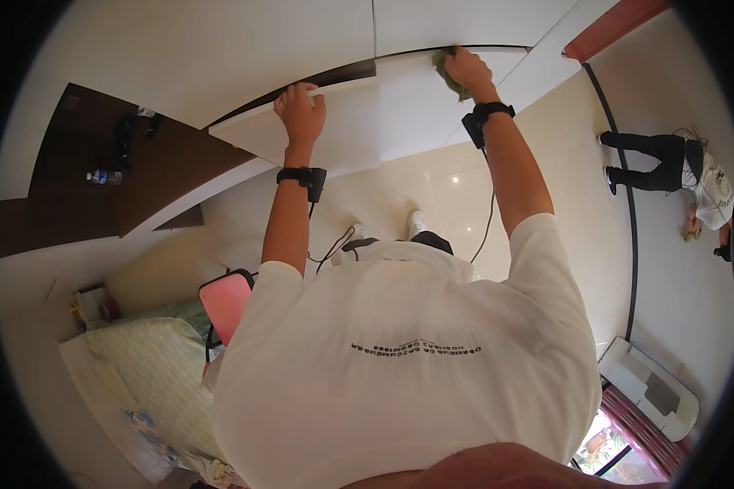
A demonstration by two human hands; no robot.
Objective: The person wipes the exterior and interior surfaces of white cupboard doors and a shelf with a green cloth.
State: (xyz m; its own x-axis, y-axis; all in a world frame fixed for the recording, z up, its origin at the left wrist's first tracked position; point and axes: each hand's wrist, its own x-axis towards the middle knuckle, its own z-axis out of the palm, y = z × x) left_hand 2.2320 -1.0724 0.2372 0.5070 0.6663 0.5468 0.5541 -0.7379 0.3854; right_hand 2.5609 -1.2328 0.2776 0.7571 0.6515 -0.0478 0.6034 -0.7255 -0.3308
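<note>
In the head view my left hand [301, 113] has its fingers hooked over the top edge of a white drawer front or panel [348, 119], which stands out a little from the cabinet with a dark gap behind it. My right hand [470, 72] presses a green cloth [446, 73] near the top edge of the neighbouring white panel [404, 104], which sits closer to the cabinet. White cabinet doors [269, 36] rise above both panels. Each of my wrists wears a black strap with a small device and a cable.
A brown shelf [159, 165] at left holds a plastic bottle [105, 178]. Behind me are a bed [153, 360] and a pink-backed chair [226, 302]. Another person [660, 162] stands at far right with a cloth. A cable [492, 208] hangs beside my right arm.
</note>
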